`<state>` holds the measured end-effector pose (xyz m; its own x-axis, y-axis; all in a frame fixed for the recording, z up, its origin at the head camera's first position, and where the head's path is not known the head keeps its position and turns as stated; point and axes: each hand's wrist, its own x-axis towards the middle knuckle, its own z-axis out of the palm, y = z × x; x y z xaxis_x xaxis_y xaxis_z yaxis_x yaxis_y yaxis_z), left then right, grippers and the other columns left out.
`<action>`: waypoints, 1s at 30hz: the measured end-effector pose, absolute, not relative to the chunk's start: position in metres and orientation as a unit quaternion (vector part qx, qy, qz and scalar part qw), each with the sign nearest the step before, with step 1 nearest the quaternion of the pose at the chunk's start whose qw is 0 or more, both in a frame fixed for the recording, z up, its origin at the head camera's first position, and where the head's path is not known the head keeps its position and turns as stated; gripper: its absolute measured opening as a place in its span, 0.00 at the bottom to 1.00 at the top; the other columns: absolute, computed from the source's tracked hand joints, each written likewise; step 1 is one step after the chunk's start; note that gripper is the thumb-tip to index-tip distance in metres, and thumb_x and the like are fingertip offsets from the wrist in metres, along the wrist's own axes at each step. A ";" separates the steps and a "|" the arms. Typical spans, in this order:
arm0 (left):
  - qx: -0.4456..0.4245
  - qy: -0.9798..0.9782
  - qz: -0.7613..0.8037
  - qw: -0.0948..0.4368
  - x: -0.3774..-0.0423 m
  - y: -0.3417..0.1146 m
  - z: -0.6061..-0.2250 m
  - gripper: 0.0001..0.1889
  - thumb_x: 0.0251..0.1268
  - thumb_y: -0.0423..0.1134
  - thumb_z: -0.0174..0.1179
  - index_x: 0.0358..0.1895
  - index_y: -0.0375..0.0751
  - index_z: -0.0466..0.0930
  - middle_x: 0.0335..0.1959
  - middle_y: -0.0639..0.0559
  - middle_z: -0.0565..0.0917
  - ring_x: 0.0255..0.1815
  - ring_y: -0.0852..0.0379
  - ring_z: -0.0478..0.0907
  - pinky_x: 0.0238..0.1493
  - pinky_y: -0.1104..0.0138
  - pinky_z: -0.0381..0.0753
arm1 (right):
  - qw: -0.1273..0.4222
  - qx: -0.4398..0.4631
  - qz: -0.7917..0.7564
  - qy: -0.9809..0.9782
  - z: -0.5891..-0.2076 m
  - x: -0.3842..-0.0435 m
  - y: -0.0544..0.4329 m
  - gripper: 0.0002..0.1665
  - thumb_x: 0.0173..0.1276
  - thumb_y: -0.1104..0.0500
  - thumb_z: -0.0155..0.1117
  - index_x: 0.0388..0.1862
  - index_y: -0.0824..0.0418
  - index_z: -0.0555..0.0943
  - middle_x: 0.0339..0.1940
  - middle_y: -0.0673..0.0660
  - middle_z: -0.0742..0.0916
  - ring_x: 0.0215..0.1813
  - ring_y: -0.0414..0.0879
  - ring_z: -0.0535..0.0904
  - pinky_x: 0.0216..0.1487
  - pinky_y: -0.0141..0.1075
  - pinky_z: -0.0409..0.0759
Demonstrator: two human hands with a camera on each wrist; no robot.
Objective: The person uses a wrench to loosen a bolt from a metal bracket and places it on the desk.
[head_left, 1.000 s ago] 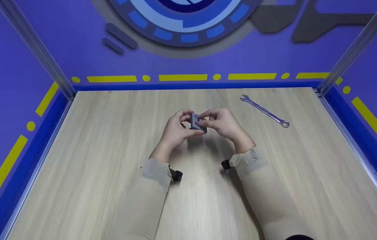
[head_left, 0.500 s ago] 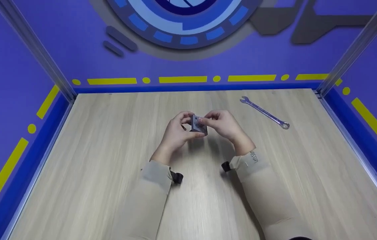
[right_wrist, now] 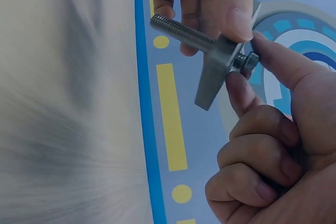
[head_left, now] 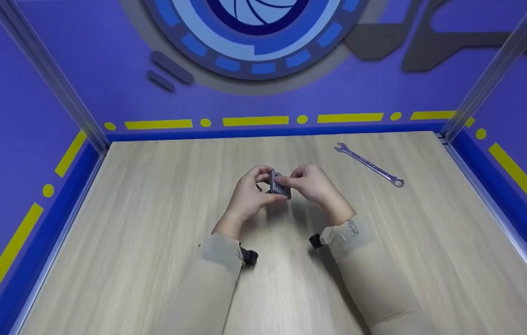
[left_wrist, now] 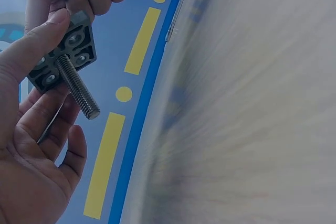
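My left hand (head_left: 246,197) holds a grey square plate (head_left: 282,190) above the table, its thumb along one edge and fingers behind. A long threaded rod (left_wrist: 79,87) sticks out from the plate's recessed side, where several round holes show in the left wrist view. On the opposite face, a small bolt (right_wrist: 247,62) stands out in the right wrist view. My right hand (head_left: 314,184) pinches at this bolt between thumb and forefinger, its other fingers curled in. In the head view the right thumb covers part of the plate.
A combination wrench (head_left: 369,164) lies at the back right of the wooden table (head_left: 152,195). Blue panels (head_left: 361,93) with yellow marks stand behind and along both sides. Black wrist mounts (head_left: 249,257) hang at both cuffs.
My right thumb and forefinger have shifted at the plate's face, the forefinger dropping out of sight behind the thumb. The head view has tilted up, so everything sits lower; the wrench stays put.
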<state>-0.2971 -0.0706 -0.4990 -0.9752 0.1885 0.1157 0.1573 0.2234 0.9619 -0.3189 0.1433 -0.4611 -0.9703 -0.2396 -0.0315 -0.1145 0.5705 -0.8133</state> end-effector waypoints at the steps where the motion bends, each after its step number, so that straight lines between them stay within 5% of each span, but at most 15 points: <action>1: 0.109 0.782 0.614 0.015 -0.297 -0.071 -0.500 0.45 0.52 0.40 0.91 0.75 0.42 0.79 0.65 0.51 0.93 0.68 0.40 0.82 0.65 0.54 0.79 | 0.070 -0.103 -0.453 0.883 -0.461 -0.318 0.143 0.27 0.76 0.41 0.79 0.24 0.58 0.87 0.21 0.44 0.74 0.27 0.42 0.65 0.29 0.36 0.60; 5: 0.102 0.781 0.616 0.020 -0.297 -0.071 -0.500 0.45 0.52 0.39 0.92 0.75 0.45 0.79 0.65 0.51 0.93 0.68 0.33 0.80 0.59 0.57 0.78 | 0.075 -0.119 -0.461 0.876 -0.458 -0.317 0.144 0.18 0.75 0.47 0.80 0.36 0.61 0.92 0.28 0.46 0.79 0.33 0.44 0.70 0.34 0.37 0.65; 13: 0.104 0.783 0.613 0.010 -0.299 -0.071 -0.501 0.44 0.51 0.38 0.92 0.73 0.43 0.80 0.63 0.51 0.94 0.65 0.51 0.84 0.64 0.58 0.75 | 0.080 -0.166 -0.457 0.870 -0.451 -0.315 0.148 0.14 0.73 0.62 0.79 0.55 0.64 0.93 0.23 0.46 0.75 0.26 0.42 0.66 0.26 0.32 0.62; 20: 0.103 0.775 0.624 0.018 -0.298 -0.073 -0.501 0.44 0.53 0.37 0.91 0.75 0.42 0.79 0.65 0.50 0.93 0.66 0.39 0.82 0.63 0.56 0.75 | 0.084 -0.178 -0.457 0.868 -0.450 -0.314 0.149 0.18 0.72 0.67 0.77 0.59 0.61 0.93 0.23 0.45 0.74 0.26 0.42 0.67 0.27 0.32 0.63; 26: 0.111 0.779 0.616 0.013 -0.298 -0.073 -0.500 0.45 0.52 0.38 0.91 0.75 0.39 0.79 0.64 0.51 0.94 0.66 0.50 0.83 0.66 0.54 0.76 | 0.079 -0.167 -0.480 0.858 -0.449 -0.316 0.154 0.22 0.72 0.60 0.81 0.63 0.61 0.93 0.22 0.45 0.74 0.27 0.42 0.66 0.28 0.32 0.62; 30: 0.111 0.781 0.615 0.013 -0.298 -0.073 -0.499 0.45 0.53 0.37 0.91 0.75 0.39 0.78 0.64 0.51 0.94 0.65 0.48 0.83 0.64 0.55 0.76 | 0.066 -0.137 -0.463 0.873 -0.448 -0.316 0.154 0.21 0.77 0.47 0.78 0.57 0.62 0.94 0.27 0.47 0.78 0.31 0.45 0.70 0.33 0.36 0.67</action>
